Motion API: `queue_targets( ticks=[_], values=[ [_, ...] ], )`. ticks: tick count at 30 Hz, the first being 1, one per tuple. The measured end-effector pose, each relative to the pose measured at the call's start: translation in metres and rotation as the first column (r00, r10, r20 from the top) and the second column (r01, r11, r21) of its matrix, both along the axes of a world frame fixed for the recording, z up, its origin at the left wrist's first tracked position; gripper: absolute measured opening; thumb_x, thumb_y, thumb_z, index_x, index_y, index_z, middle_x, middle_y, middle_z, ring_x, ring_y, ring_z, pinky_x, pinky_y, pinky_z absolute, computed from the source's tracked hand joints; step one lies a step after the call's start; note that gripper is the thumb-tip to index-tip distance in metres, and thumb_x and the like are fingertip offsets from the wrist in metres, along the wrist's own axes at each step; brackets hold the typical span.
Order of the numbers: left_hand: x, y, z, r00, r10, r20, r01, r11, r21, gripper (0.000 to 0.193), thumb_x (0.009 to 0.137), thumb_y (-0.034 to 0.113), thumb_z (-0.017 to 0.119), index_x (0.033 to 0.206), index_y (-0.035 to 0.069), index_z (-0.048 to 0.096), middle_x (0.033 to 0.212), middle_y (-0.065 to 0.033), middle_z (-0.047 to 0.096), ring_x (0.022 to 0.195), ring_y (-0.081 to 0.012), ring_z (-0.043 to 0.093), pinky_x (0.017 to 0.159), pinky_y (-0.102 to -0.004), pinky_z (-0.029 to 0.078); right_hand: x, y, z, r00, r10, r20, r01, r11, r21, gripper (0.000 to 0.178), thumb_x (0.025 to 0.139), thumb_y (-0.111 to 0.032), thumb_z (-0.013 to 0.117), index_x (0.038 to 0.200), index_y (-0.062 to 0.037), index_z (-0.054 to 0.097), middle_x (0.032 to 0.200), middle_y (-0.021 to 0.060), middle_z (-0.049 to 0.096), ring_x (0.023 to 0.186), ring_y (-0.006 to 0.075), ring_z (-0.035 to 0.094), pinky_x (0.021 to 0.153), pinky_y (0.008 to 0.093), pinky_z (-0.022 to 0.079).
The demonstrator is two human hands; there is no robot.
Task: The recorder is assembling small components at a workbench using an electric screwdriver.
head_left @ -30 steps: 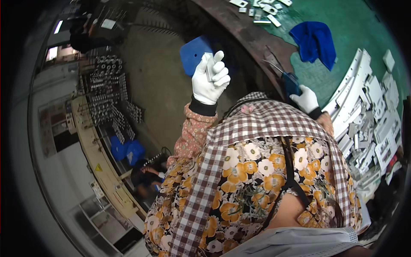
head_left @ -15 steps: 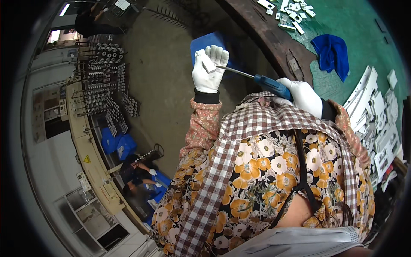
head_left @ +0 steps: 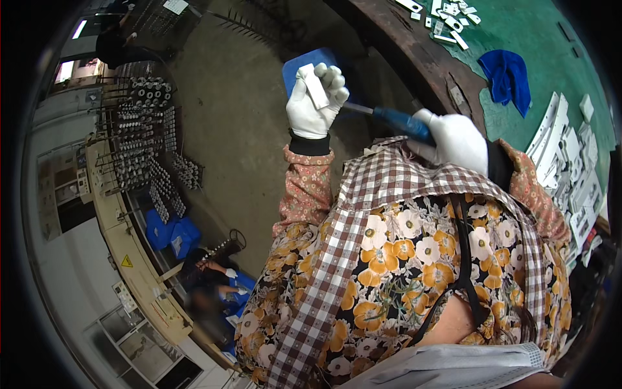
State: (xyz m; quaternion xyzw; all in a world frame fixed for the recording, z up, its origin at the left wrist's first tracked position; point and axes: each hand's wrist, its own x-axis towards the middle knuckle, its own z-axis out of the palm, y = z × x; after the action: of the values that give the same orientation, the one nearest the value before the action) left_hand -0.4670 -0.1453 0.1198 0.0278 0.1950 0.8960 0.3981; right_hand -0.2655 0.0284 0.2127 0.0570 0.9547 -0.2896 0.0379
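In my gloved left hand (head_left: 310, 115) lies a small white rectangular block (head_left: 316, 88), held between thumb and curled fingers. The block's long flat side shows, tilted slightly. My gloved right hand (head_left: 459, 144) is wrapped round the blue handle of a screwdriver (head_left: 403, 123). Its metal shaft points left and ends at the edge of my left hand, apart from the block as far as I can see. The tip itself is hard to make out, and the right hand is a little smeared by motion.
A blue bin (head_left: 299, 66) stands below my left hand. On the green-topped table (head_left: 551, 68) lie small white parts (head_left: 453, 19), a blue cloth (head_left: 506, 78) and a pile of larger white pieces (head_left: 580, 162). Racks of round parts (head_left: 146, 123) and a co-worker (head_left: 210, 272) are at left.
The block has turned in my left hand and shows more of its long side. The screwdriver's tip has drawn back from the palm to the right, and its handle has moved slightly left.
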Motion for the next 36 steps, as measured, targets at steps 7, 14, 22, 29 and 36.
queue_targets(
  ticks=[7,14,22,29,36],
  values=[
    [-0.015,-0.015,-0.01,0.944,-0.205,-0.258,0.191,0.979,-0.078,0.034,0.096,0.031,0.044,0.111,0.002,0.055,0.06,0.003,0.039,0.042,-0.0071,0.03,0.04,-0.0226,0.027,-0.004,0.011,0.008,0.997,-0.066,-0.043,0.06,0.989,-0.133,0.028,0.077,-0.023,0.068,0.097,-0.005,0.058,0.071,0.0193,0.061,0.07,0.0363,0.062,0.065,0.0417,0.049],
    [-0.017,-0.023,-0.019,0.461,-0.205,-0.863,-0.496,0.747,-0.442,0.02,0.089,0.004,0.051,0.106,-0.003,0.059,0.081,-0.0006,0.054,0.073,-0.0066,0.05,0.072,-0.0212,0.042,-0.006,0.002,0.037,1.0,0.001,-0.012,-0.002,0.992,-0.129,0.032,0.078,-0.025,0.068,0.095,0.0002,0.057,0.068,0.0211,0.06,0.07,0.0381,0.061,0.063,0.0425,0.048],
    [-0.018,-0.006,-0.02,0.151,-0.214,-0.965,-0.692,0.674,-0.258,0.028,0.073,-0.009,0.062,0.095,0.008,0.066,0.075,-0.0015,0.057,0.07,-0.013,0.054,0.065,-0.0245,0.044,-0.002,0.006,0.051,0.996,-0.054,0.064,0.056,0.998,-0.026,0.029,0.078,-0.025,0.067,0.093,-0.0014,0.059,0.068,0.02,0.06,0.068,0.0365,0.062,0.064,0.0428,0.049],
    [-0.028,-0.007,-0.029,-0.131,-0.265,-0.955,-0.766,0.639,-0.072,0.027,0.071,-0.004,0.065,0.093,0.012,0.066,0.078,-0.0042,0.06,0.072,-0.0214,0.057,0.066,-0.0311,0.047,-0.004,0.004,0.05,0.996,-0.064,0.068,0.065,0.998,-0.012,0.025,0.078,-0.022,0.067,0.091,-0.0016,0.06,0.066,0.0193,0.06,0.066,0.036,0.062,0.063,0.0424,0.049],
    [-0.033,-0.004,-0.025,-0.18,-0.238,-0.954,-0.741,0.671,-0.027,0.028,0.071,-0.005,0.063,0.094,0.012,0.066,0.079,-0.004,0.06,0.073,-0.0218,0.057,0.067,-0.0317,0.046,-0.007,-0.006,0.051,0.997,-0.026,0.076,0.027,0.999,-0.018,0.024,0.078,-0.021,0.067,0.09,-0.0013,0.06,0.064,0.0195,0.059,0.064,0.0359,0.062,0.061,0.0419,0.049]
  ],
)
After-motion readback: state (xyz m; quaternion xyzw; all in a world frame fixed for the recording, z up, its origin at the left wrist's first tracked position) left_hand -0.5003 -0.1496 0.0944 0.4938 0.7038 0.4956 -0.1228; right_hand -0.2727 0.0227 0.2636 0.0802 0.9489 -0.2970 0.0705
